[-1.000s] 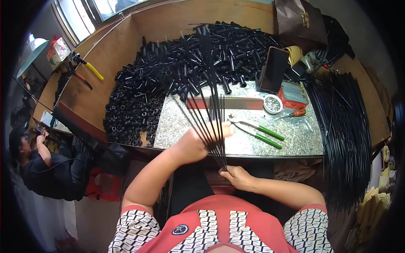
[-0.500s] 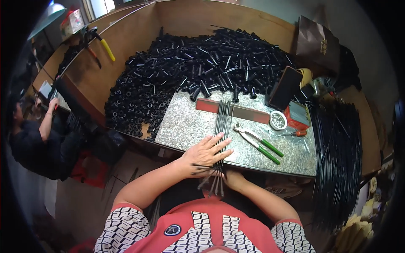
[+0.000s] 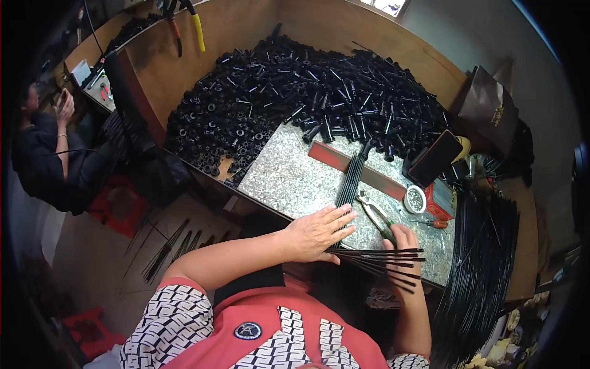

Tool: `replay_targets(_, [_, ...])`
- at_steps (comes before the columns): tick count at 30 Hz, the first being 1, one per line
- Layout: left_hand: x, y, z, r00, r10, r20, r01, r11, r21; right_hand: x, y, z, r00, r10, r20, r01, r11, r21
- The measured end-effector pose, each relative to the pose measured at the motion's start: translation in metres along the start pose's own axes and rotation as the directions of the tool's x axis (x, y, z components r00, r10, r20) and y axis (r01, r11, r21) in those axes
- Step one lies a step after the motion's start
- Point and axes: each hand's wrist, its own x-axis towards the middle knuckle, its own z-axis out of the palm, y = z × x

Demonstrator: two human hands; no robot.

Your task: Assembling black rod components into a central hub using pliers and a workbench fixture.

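Observation:
My left hand point(image 3: 319, 235) lies with outstretched fingers over a bundle of thin dark rods point(image 3: 349, 187) on the speckled worktop. The rods' far ends cross a reddish-brown bar point(image 3: 329, 156) and meet at a black tubular piece. Their dark near ends fan out to the right, past the worktop's edge and in front of my right wrist. My right hand point(image 3: 402, 237) closes around the green handles of the metal-jawed pliers point(image 3: 370, 208), right of the bundle. The fanned rods and my fingers hide part of the grip.
A heap of black tubular parts point(image 3: 276, 92) fills the walled bench behind the worktop point(image 3: 270, 178). To the right are a white cup of small bits point(image 3: 415, 200), a phone point(image 3: 435, 158), a red-handled tool point(image 3: 430, 223) and long black rods point(image 3: 479, 258). Another person point(image 3: 55, 154) sits far left.
My right hand has come from beneath the worktop's front edge to the pliers and grasped them. The rods' near ends have swung right. The view has turned, and the person's hands at left have risen.

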Motion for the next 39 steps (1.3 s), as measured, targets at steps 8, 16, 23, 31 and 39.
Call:
replay_targets(8, [0.008, 0.000, -0.001, 1.000, -0.013, -0.018, 0.014, 0.998, 0.056, -0.010, 0.028, 0.003, 0.995, 0.087, 0.053, -0.074, 0.976, -0.203])
replay_targets(16, [0.012, -0.013, -0.012, 0.999, -0.045, 0.009, 0.045, 0.997, 0.061, -0.012, 0.036, -0.020, 0.979, 0.204, 0.019, -0.189, 0.933, -0.306])
replay_targets(23, [0.016, -0.017, -0.009, 0.999, -0.043, -0.001, 0.043, 0.997, 0.062, 0.005, -0.024, -0.009, 0.998, -0.032, 0.055, 0.020, 0.975, 0.219])
replay_targets(31, [0.016, -0.019, -0.010, 1.000, -0.016, 0.018, 0.015, 0.999, 0.043, 0.009, -0.041, 0.028, 0.969, -0.215, 0.122, 0.176, 0.947, 0.267])
replay_targets(39, [0.017, -0.013, -0.012, 0.999, -0.009, 0.044, 0.002, 0.987, 0.159, 0.010, -0.051, 0.042, 0.969, -0.240, 0.052, 0.181, 0.842, 0.508])
